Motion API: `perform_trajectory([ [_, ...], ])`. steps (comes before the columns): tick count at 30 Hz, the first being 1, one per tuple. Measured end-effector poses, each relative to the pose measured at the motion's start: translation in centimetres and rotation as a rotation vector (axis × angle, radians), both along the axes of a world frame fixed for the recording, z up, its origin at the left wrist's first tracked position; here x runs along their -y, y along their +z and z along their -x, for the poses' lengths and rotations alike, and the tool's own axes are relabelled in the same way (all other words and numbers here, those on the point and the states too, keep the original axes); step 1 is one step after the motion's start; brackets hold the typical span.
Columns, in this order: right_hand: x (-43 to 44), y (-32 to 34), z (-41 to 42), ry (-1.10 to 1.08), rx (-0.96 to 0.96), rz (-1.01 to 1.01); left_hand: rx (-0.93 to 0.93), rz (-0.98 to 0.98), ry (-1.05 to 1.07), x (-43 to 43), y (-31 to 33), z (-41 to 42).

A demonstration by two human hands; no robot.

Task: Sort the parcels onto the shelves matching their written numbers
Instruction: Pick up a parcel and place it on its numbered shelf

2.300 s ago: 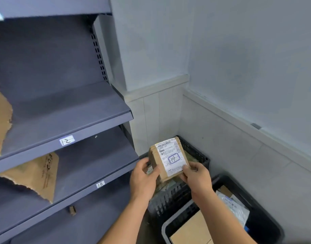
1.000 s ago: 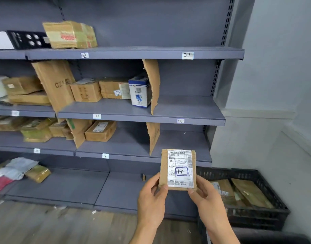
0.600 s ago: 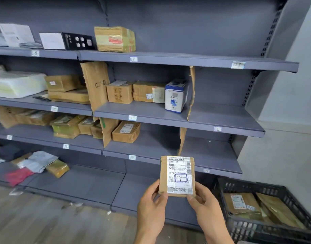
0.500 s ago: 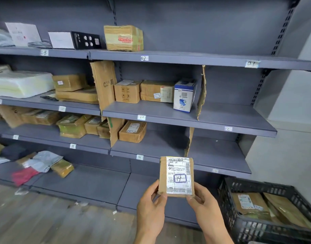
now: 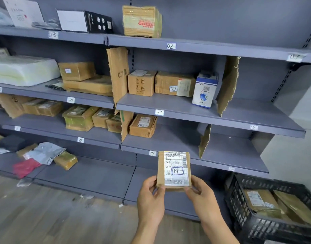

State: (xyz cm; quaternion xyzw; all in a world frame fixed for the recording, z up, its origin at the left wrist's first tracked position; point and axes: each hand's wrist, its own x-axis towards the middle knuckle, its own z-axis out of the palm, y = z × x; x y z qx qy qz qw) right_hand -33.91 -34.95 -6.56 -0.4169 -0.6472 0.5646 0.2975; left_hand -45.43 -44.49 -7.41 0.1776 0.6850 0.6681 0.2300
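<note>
Holding the parcel marked 14 up to the shelf numbers.
The left hand pinches its lower left corner, thumb in front; the label faces the viewer just beside shelf tag 14, apparently to match numbers; the right hand pinches the lower right corner, near the black crate.

Brown parcel (white label, boxed 14) is upright beside shelf tag 14.

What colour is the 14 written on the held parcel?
Blue ink on its white label, head view.
</note>
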Motion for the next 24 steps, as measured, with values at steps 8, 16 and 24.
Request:
perform_trajectory([
  [8,-6.0,-2.4,5.2,0.015,0.020,0.034,0.015,0.036,0.016,-5.5,-1.8,5.2],
  [16,-14.4,-4.1,11.7,0.024,0.052,0.099,-0.003,0.152,0.034,-14.4,-3.8,11.6],
  [24,-22.4,-7.9,16.9,0.004,0.144,0.141,0.014,0.217,0.070,-22.6,-6.5,16.4],
])
